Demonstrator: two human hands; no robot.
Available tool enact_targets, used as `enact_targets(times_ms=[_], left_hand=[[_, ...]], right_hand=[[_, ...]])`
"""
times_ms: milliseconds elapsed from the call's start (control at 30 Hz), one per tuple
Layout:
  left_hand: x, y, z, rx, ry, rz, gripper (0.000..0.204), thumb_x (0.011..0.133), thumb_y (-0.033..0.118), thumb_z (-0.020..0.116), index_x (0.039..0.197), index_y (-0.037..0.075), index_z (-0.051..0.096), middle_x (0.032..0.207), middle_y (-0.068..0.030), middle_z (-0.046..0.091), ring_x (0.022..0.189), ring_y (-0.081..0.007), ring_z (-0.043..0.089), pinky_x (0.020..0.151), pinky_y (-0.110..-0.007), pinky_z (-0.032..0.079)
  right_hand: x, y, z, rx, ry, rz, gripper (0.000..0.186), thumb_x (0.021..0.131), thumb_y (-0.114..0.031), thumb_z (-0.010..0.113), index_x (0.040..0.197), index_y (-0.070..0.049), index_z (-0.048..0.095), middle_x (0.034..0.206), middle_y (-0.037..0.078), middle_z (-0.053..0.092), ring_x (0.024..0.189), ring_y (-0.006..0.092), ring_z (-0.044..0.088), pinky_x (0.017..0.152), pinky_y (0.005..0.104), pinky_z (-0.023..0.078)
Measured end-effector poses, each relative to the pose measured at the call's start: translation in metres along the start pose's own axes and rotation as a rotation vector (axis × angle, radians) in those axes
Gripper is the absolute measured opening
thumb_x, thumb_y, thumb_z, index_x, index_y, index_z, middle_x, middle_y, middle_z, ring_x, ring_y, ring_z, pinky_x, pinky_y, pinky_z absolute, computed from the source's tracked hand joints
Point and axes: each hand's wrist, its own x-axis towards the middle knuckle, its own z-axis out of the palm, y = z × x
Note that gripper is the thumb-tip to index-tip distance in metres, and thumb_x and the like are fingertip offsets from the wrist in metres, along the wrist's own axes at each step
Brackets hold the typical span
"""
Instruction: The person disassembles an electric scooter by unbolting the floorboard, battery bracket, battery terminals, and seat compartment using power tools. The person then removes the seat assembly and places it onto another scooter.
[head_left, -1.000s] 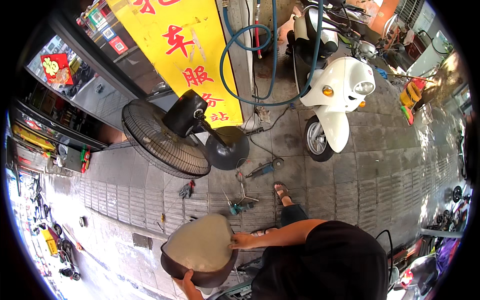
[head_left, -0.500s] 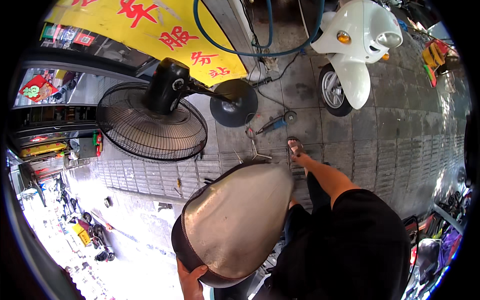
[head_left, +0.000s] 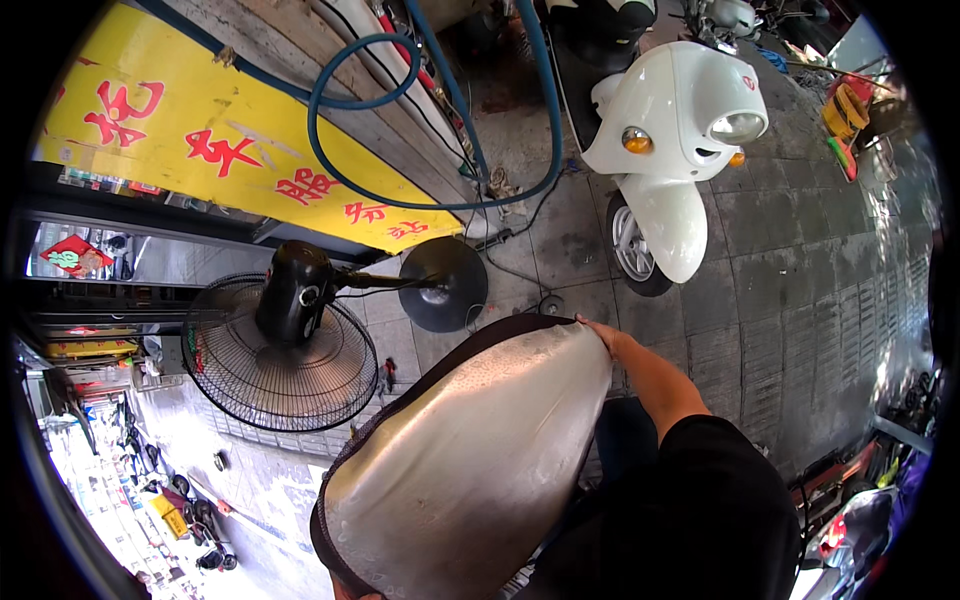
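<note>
A large scooter seat (head_left: 470, 460), worn silvery-beige with a black mesh cover around its edge, is held up in front of my body. My right hand (head_left: 600, 338) grips its narrow far end, the fingers closed at the edge of the mesh. At the lower edge of the view, my left hand (head_left: 358, 595) is at the wide near end, its fingers closed round the rim and mostly cut off. The seat's underside is hidden.
A black standing fan (head_left: 290, 350) with its round base (head_left: 444, 284) stands to the left, close to the seat. A white scooter (head_left: 670, 170) is parked ahead. Blue hose (head_left: 440, 205) loops before a yellow sign (head_left: 230, 130). A grinder disc (head_left: 550, 305) shows beyond the seat.
My right hand has come up from beside my leg to the seat's narrow end. The view has shifted, and the seat now covers most of the grinder on the ground.
</note>
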Motion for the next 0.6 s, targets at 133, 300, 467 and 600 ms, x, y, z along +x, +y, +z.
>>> enact_targets(times_ms=[133, 300, 467, 600], left_hand=[[0.009, -0.019, -0.007, -0.113, 0.065, 0.002, 0.064, 0.092, 0.033, 0.053, 0.144, 0.000, 0.032, 0.144, -0.0165, 0.039, 0.133, -0.0289, 0.037, 0.109, -0.041, 0.032], [0.075, -0.046, -0.002, -0.541, -0.077, -0.019, 0.058, 0.101, 0.044, 0.033, 0.145, 0.006, 0.032, 0.146, -0.0121, 0.039, 0.133, -0.0277, 0.037, 0.109, -0.043, 0.034], [0.070, -0.028, 0.047, -0.115, -0.350, 0.545, 0.061, 0.089, 0.025, 0.056, 0.141, 0.003, 0.034, 0.134, -0.0134, 0.048, 0.120, -0.0269, 0.050, 0.101, -0.038, 0.042], [0.060, 0.035, 0.122, -0.309, -0.600, 0.330, 0.061, 0.084, 0.021, 0.066, 0.136, 0.001, 0.041, 0.123, -0.0119, 0.057, 0.110, -0.0243, 0.057, 0.095, -0.035, 0.046]], right_hand=[[-0.109, -0.052, 0.017, -0.016, 0.112, -0.091, 0.075, 0.079, -0.073, 0.056, 0.121, -0.012, 0.062, 0.120, 0.012, 0.064, 0.103, 0.0250, 0.062, 0.089, 0.0440, 0.048], [-0.167, -0.049, -0.043, 0.033, 0.141, -0.457, 0.070, 0.084, -0.068, 0.054, 0.122, -0.009, 0.062, 0.119, 0.012, 0.064, 0.103, 0.0252, 0.062, 0.091, 0.0400, 0.047], [-0.231, -0.030, -0.109, 0.144, 0.259, -0.581, 0.063, 0.090, -0.061, 0.050, 0.123, -0.008, 0.061, 0.119, 0.012, 0.064, 0.104, 0.0237, 0.061, 0.092, 0.0367, 0.045], [-0.291, 0.026, -0.167, 0.335, 0.310, -0.641, 0.065, 0.090, -0.062, 0.048, 0.127, -0.009, 0.058, 0.120, 0.013, 0.063, 0.106, 0.0258, 0.061, 0.092, 0.0399, 0.047]])
